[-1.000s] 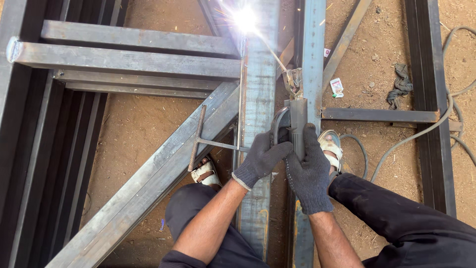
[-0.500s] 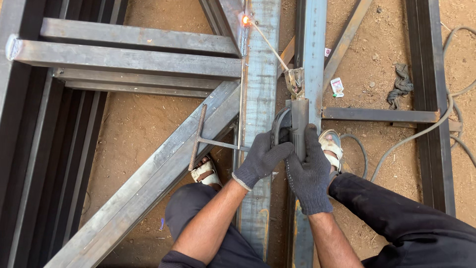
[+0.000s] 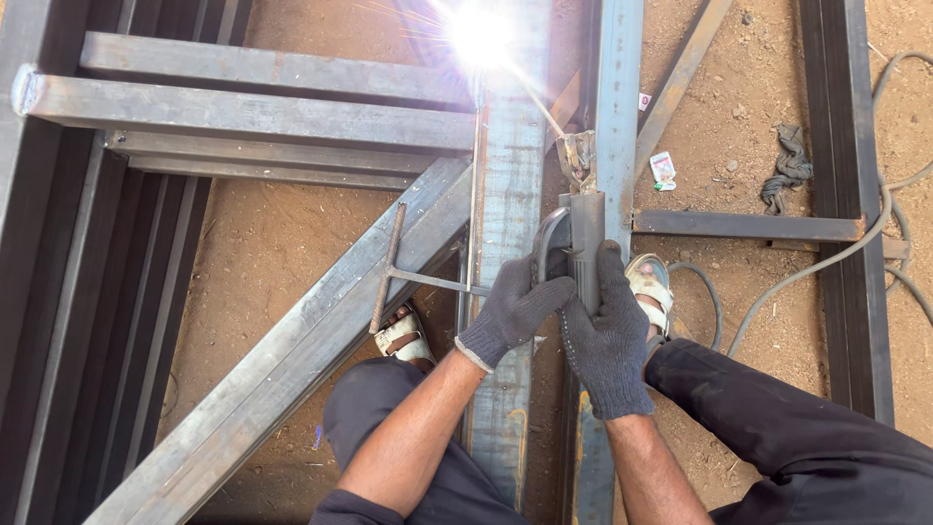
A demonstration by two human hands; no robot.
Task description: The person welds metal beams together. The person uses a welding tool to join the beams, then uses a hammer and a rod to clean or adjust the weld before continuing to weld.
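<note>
Both gloved hands, left (image 3: 510, 309) and right (image 3: 604, 335), clamp the holder (image 3: 586, 243) (rigid, fairly light); rod (image 3: 533, 95) thin, brittle, arcing on the beam (image 3: 505, 204).

Both hands wear dark grey knitted cloth gloves, the left hand (image 3: 513, 309) and the right hand (image 3: 607, 342) closed on an electrode holder (image 3: 584, 243) of dull grey, scuffed material with a bare metal clamp at its far end. The upright steel tube (image 3: 512, 194) in the middle and the diagonal steel tube (image 3: 292, 360) on the left are matt grey metal, streaked and mottled with mill scale, smooth but unpolished. The ground (image 3: 262, 253) is rough, dry reddish dirt, a crumpled grey rag (image 3: 789, 167) lies on it at the far right, and the trousers (image 3: 797, 437) are matt dark cloth.
</note>
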